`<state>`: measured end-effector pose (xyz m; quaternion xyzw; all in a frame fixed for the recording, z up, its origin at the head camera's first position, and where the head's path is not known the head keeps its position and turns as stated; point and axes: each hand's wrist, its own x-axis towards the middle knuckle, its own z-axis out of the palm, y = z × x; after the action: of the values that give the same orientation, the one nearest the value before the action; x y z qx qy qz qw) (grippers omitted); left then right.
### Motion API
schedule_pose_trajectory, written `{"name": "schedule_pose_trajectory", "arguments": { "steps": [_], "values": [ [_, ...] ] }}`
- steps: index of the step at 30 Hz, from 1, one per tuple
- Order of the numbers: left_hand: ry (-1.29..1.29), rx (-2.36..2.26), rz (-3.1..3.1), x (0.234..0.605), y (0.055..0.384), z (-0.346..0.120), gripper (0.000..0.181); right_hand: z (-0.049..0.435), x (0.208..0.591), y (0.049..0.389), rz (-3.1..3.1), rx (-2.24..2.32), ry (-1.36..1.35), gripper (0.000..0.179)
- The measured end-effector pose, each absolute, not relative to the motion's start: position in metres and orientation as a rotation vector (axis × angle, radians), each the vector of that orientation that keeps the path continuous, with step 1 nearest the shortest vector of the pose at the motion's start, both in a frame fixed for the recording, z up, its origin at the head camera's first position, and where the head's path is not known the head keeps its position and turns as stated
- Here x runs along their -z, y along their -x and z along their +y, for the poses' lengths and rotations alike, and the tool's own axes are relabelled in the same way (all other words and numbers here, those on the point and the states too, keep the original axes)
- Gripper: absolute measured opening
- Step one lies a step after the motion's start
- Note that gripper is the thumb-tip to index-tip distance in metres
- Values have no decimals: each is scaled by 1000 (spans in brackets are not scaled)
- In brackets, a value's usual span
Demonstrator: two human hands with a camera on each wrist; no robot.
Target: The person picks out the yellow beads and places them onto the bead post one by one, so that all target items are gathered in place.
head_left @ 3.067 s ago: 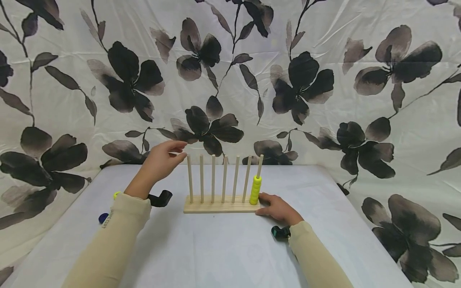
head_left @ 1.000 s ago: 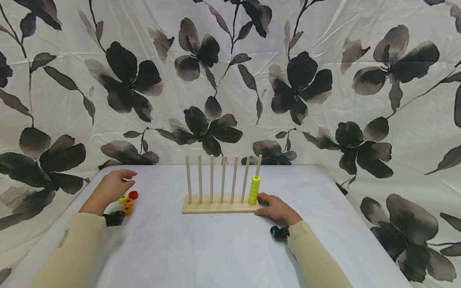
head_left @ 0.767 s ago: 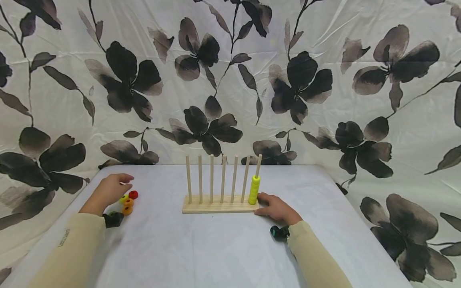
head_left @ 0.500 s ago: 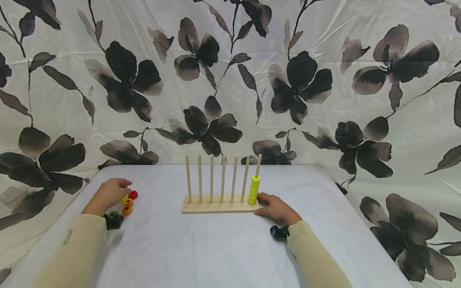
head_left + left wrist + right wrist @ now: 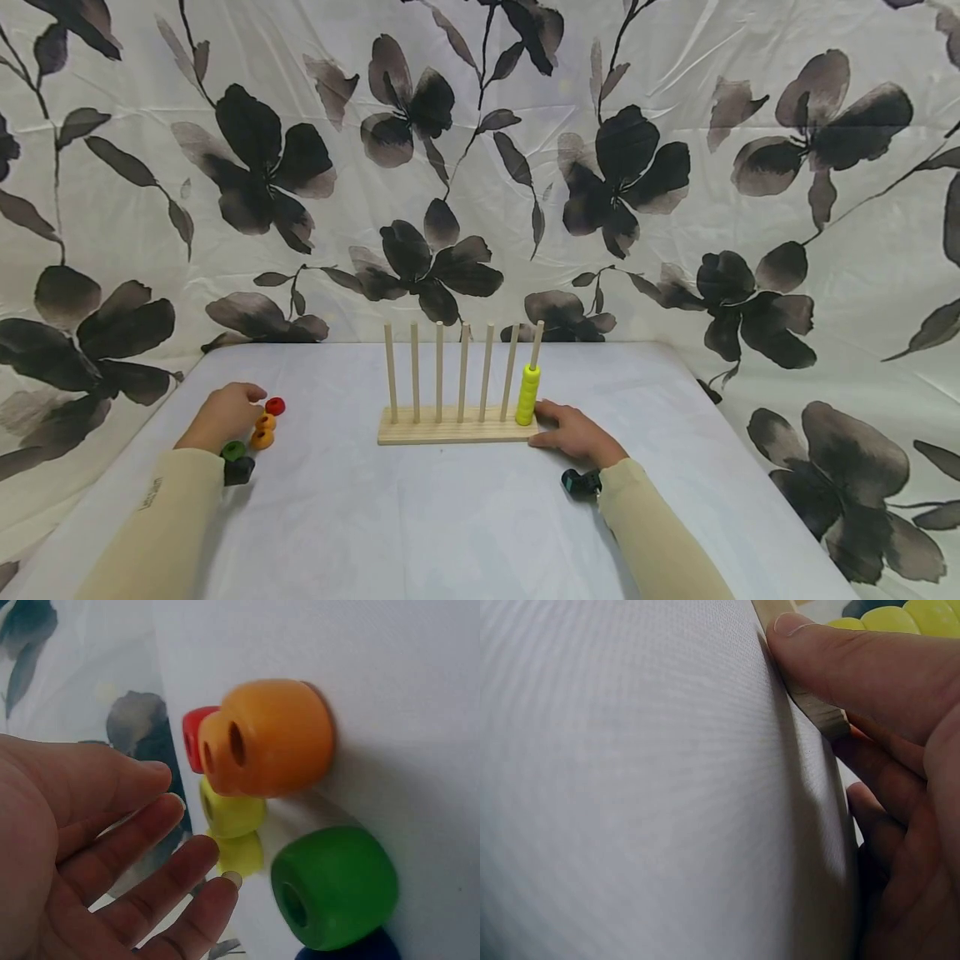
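My left hand is low over loose beads at the table's left side, fingers slightly bent with nothing between them. In the left wrist view, the fingertips are right beside two yellow beads. Two orange beads, a red bead, a green bead and a blue bead lie around them; the head view hides the yellow and blue ones. My right hand grips the right end of the wooden peg stand, thumb at its front edge. Stacked yellow beads fill much of its rightmost peg.
The stand's several other upright pegs carry no beads. A white cloth covers the table. Behind it hangs a flower-patterned curtain. A black wrist camera sits below the left hand, close to the green bead.
From the stand's leftmost peg, my left hand has moved left to the loose beads and then lowered, covering the yellow ones in the head view. My right hand stays on the stand.
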<state>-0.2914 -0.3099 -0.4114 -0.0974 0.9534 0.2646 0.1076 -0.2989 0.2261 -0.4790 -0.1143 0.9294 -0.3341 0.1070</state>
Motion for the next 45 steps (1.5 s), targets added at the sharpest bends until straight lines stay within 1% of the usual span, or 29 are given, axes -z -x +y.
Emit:
{"name": "schedule_pose_trajectory", "arguments": {
  "steps": [9,26,31,39,45],
  "values": [
    [307,-743,2801,422,298,-314,45,227,479,298,2728,994,340,69],
    [274,-623,2810,425,301,-316,40,227,478,298,2736,977,362,68],
    [286,-589,2806,422,299,-316,42,228,479,300,2741,966,367,68],
    [298,-571,2826,414,293,-315,50,227,478,299,2738,970,352,68],
    [283,-567,2848,409,289,-315,48,228,477,298,2733,974,354,70]
  ]
}}
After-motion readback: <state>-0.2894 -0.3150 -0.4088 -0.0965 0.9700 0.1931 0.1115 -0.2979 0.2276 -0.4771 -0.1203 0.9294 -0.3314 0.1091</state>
